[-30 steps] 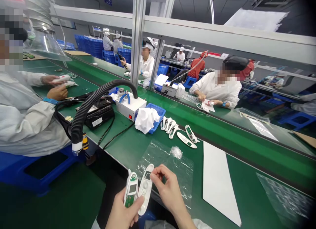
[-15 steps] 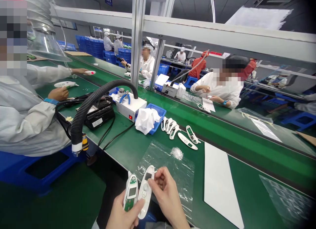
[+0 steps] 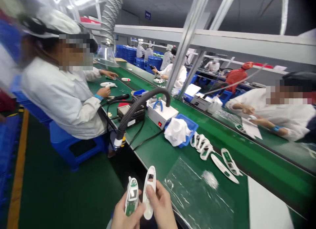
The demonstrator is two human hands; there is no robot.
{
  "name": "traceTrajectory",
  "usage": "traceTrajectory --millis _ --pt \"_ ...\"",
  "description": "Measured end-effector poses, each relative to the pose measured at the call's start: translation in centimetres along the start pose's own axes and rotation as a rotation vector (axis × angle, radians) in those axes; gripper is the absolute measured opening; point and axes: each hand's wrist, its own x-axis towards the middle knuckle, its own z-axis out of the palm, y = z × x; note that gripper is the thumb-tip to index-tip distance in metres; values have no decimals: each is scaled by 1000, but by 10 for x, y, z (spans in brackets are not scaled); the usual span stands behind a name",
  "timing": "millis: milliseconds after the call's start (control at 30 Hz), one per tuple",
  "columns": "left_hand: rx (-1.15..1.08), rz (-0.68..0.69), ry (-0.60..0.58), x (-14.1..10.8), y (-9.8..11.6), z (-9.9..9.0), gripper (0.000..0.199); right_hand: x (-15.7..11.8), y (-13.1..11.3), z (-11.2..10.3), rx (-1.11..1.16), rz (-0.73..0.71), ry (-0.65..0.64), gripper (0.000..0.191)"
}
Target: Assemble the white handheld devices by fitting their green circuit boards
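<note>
Left fingers (image 3: 120, 212) closed on white housing (image 3: 131, 196) showing green board (image 3: 130, 207); right fingers (image 3: 156, 197) closed on white cover (image 3: 150, 176); plastic bag (image 3: 195, 202) just right of them.

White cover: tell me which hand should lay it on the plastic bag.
Right, probably: the right hand grips the white cover and sits nearer the plastic bag; the left hand holds the circuit-board half.

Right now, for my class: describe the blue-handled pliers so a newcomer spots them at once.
On the green workbench, find the white box with a red switch, beneath the arch of a black ribbed hose. The pliers sit on top, their blue handles setting them apart.
</note>
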Motion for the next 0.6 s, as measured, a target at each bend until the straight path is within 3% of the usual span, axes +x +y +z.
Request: traceTrajectory --millis 67,200,267,367,533,600 --pt "-131 30 86 20 3 -26 59 26 3 24 48 70 -56 46" --pt "-365 68 218 63 21 -82 55 87 14 93 182 215 -139 60" --pt "-442 62 257 82 30 -99 50 107 23 122 185 259 -173 63" --pt "-462 46 260 101 37 -99 46 116 32 136 188 275 -184 63" --pt "-423 10 135 110 34 -67 51 99 30 110 207 222 -93 58" --pt "-421 4 132 110 32 -62 53 95 27 107 202 215 -73 58"
